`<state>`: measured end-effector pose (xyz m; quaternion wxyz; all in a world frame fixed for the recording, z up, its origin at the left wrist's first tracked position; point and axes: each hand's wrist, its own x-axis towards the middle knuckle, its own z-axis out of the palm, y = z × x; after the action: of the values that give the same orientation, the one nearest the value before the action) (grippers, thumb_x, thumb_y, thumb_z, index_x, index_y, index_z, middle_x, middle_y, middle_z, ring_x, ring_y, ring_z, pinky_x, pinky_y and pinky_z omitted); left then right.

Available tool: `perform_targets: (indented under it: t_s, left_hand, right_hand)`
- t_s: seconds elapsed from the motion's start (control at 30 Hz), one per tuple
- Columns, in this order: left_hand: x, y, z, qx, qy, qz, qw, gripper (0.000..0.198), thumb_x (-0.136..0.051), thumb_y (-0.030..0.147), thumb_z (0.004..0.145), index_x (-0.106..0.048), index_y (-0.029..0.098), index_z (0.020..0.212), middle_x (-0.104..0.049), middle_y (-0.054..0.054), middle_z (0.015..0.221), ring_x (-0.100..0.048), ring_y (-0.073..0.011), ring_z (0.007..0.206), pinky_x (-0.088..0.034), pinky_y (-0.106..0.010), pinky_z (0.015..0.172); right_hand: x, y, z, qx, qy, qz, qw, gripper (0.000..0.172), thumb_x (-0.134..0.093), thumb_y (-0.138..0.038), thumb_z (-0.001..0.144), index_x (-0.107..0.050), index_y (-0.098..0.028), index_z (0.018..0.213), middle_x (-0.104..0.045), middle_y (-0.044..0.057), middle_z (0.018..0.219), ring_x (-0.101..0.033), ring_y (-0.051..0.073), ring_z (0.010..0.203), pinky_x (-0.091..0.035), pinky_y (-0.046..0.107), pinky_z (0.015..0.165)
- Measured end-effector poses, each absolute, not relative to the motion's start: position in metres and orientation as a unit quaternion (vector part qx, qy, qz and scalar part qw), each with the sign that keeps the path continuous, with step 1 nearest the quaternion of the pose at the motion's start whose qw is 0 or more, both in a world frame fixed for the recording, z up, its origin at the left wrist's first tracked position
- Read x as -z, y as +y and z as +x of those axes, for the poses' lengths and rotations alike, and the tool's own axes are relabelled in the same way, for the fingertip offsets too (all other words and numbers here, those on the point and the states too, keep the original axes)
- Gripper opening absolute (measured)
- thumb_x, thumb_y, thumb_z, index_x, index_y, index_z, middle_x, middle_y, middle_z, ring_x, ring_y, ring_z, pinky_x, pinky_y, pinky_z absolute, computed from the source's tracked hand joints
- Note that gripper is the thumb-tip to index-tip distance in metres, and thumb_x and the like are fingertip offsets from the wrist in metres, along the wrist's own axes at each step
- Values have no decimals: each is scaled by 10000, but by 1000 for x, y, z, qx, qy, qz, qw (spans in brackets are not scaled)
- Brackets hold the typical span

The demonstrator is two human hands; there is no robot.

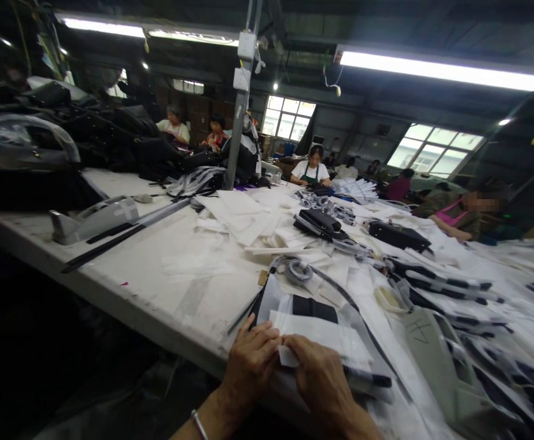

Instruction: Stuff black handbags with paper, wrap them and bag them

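On the near edge of the table lies a black bag (315,308) with grey and clear wrapping and a long strap (340,287). A white sheet (326,335) covers part of its front. My left hand (251,354) rests on the bag's left corner, its fingers laid out over the edge of the sheet and its thumb hidden. Close beside it, almost touching, my right hand (317,370) has curled fingers closed on the sheet's near edge, where a small white flap (288,355) sticks out. A tan tag (263,278) sits by the bag's top left.
White sheets (237,214) are piled beyond the bag, near a wrapped coil (299,271). A grey plastic tape dispenser (95,219) stands left; a pale plastic piece (441,360) lies right. Black bags (399,235) cover the right side. A metal post (238,134) rises mid-table. Several people work farther back.
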<state>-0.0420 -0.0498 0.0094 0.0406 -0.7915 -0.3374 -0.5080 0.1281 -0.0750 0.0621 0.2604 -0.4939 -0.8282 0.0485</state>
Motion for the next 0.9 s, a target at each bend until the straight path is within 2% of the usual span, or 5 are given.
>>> perform_targets:
  t_s: [0.1,0.2,0.5,0.77,0.9]
  left_hand:
    - [-11,-52,-37,514,-360,-778,11,178,-489,161,955,-649,229,997,-736,11,961,-687,-182,1004,-385,-445,1122]
    - [-12,-51,-35,516,-374,-770,-10,159,-500,152,944,-640,223,922,-724,9,915,-685,-186,982,-360,-468,1143]
    - [-14,-51,-28,512,-433,-739,-67,117,-508,144,928,-569,225,870,-676,-1,830,-670,-212,944,-406,-515,1060]
    - [-20,-44,-16,463,-493,-736,-11,190,-431,103,909,-478,222,769,-585,13,710,-631,-185,764,-468,-472,966]
    - [-23,-45,-26,442,-470,-764,-16,203,-404,145,969,-519,218,819,-618,8,752,-647,-177,792,-456,-457,994]
  right_hand:
    - [-73,-65,130,-80,-815,-538,201,220,-441,-103,872,-619,-223,827,-699,7,759,-660,177,664,-400,253,614]
    - [-81,-53,132,-87,-803,-563,174,245,-477,-249,949,-569,-213,725,-647,7,660,-602,169,602,-344,262,581]
    - [-86,-31,138,-183,-786,-561,185,301,-504,-292,949,-558,-211,664,-588,-19,608,-526,128,561,-335,238,567]
    - [-78,-17,140,-293,-745,-560,214,270,-519,-317,930,-609,-209,699,-604,-25,585,-572,130,556,-388,227,583]
    - [-78,-26,144,-251,-789,-527,193,228,-480,-304,958,-569,-223,763,-614,-31,623,-563,133,563,-360,238,562]
